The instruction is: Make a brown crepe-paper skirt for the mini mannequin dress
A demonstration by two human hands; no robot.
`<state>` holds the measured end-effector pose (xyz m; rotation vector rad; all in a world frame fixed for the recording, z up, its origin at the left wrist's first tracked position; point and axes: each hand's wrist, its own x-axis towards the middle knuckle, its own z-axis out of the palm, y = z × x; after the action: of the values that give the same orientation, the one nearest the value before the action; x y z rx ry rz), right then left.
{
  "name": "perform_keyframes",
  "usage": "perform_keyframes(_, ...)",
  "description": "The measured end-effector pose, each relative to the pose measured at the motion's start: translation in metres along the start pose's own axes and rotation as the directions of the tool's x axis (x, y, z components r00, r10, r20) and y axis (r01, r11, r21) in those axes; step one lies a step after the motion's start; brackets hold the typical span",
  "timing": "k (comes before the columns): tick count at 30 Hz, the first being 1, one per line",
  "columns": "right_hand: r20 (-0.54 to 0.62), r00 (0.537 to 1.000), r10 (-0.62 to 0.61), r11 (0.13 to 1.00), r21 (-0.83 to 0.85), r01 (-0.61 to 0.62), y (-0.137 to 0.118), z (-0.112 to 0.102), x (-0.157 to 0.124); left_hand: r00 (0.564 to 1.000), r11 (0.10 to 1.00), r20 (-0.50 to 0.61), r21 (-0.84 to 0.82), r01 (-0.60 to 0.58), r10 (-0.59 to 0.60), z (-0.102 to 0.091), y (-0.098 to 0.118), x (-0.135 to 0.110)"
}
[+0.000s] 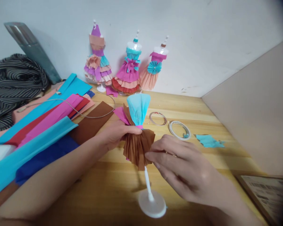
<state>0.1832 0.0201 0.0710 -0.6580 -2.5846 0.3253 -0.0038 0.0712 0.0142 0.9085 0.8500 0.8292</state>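
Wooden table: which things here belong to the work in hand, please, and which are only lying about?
Seem in the work: brown pleated skirt, held by the left hand, with the right hand at its edge; turquoise top; white stand.

Seem only lying about: striped cloth; turquoise scrap; coloured sheets, though these may be stock.

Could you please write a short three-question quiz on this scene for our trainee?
1. True or false: the right hand is at the brown skirt, and the left hand is near the pink waistband.
2. Which colour is the bodice above that skirt? A) red B) light blue C) black
3. How many dressed figures stand behind, by the wall?

Key: 1. True; 2. B; 3. Three
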Motion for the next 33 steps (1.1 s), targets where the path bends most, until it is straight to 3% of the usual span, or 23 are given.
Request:
perform_keyframes(2,-0.010,1.000,-0.027,1.000,-0.011,0.027,0.000,0.002,0.001,0.999,0.999,0.037,0.023,-0.032,0.031,-0.001,0.000,0.000)
perform_keyframes(4,0.113,0.992,-0.049,0.999,-0.013,0.051,0.002,0.006,0.001,0.997,0.997,0.041,0.041,-0.069,0.067,-0.002,-0.001,0.000)
perform_keyframes(6,0.285,0.956,-0.067,0.998,0.001,0.070,0.003,0.009,0.000,0.997,0.996,0.024,0.044,-0.075,0.074,-0.003,-0.002,0.001)
perform_keyframes(8,0.377,0.921,-0.096,0.995,0.054,0.081,0.003,0.008,-0.001,0.998,0.998,0.015,0.034,-0.056,0.055,-0.004,-0.003,0.001)
perform_keyframes(10,0.317,0.940,-0.127,0.986,0.146,0.084,0.001,0.003,-0.003,0.998,0.998,0.031,0.026,-0.053,0.052,-0.005,-0.003,0.001)
perform_keyframes(12,0.161,0.979,-0.125,0.973,0.214,0.089,-0.001,-0.002,-0.003,0.998,0.998,0.043,0.026,-0.052,0.050,-0.004,-0.003,0.001)
perform_keyframes(14,0.078,0.991,-0.106,0.976,0.201,0.088,-0.002,-0.003,-0.002,0.998,0.998,0.038,0.037,-0.053,0.052,-0.003,-0.001,-0.001)
perform_keyframes(16,0.150,0.982,-0.117,0.984,0.148,0.095,-0.002,-0.001,0.000,0.998,0.997,0.027,0.049,-0.051,0.050,-0.002,0.000,-0.002)
perform_keyframes(19,0.339,0.929,-0.152,0.984,0.140,0.110,-0.001,0.001,0.000,0.999,0.998,0.027,0.054,-0.029,0.028,-0.002,-0.001,-0.001)
perform_keyframes(21,0.334,0.930,-0.152,0.978,0.188,0.092,-0.002,-0.002,-0.001,0.999,0.999,0.032,0.050,-0.020,0.018,-0.003,-0.002,0.000)
perform_keyframes(23,0.208,0.974,-0.088,0.971,0.235,0.038,0.000,-0.008,-0.004,0.999,0.998,0.035,0.049,-0.031,0.029,-0.004,-0.002,0.000)
perform_keyframes(25,0.001,0.997,0.075,0.965,0.252,-0.073,0.005,-0.010,-0.007,0.997,0.997,0.049,0.046,-0.060,0.058,-0.003,-0.001,0.000)
perform_keyframes(27,-0.211,0.934,0.287,0.939,0.254,-0.231,0.014,-0.007,-0.008,0.991,0.994,0.097,0.050,-0.100,0.095,-0.002,0.003,-0.001)
perform_keyframes(28,-0.258,0.892,0.370,0.917,0.253,-0.308,0.020,-0.004,-0.009,0.985,0.991,0.129,0.052,-0.122,0.114,-0.001,0.004,-0.003)
perform_keyframes(29,-0.250,0.871,0.423,0.895,0.268,-0.357,0.025,-0.002,-0.008,0.978,0.989,0.163,0.053,-0.139,0.128,0.000,0.006,-0.004)
perform_keyframes(33,-0.042,0.877,0.479,0.817,0.387,-0.428,0.036,0.005,-0.004,0.966,0.987,0.222,0.068,-0.149,0.131,0.002,0.009,-0.006)
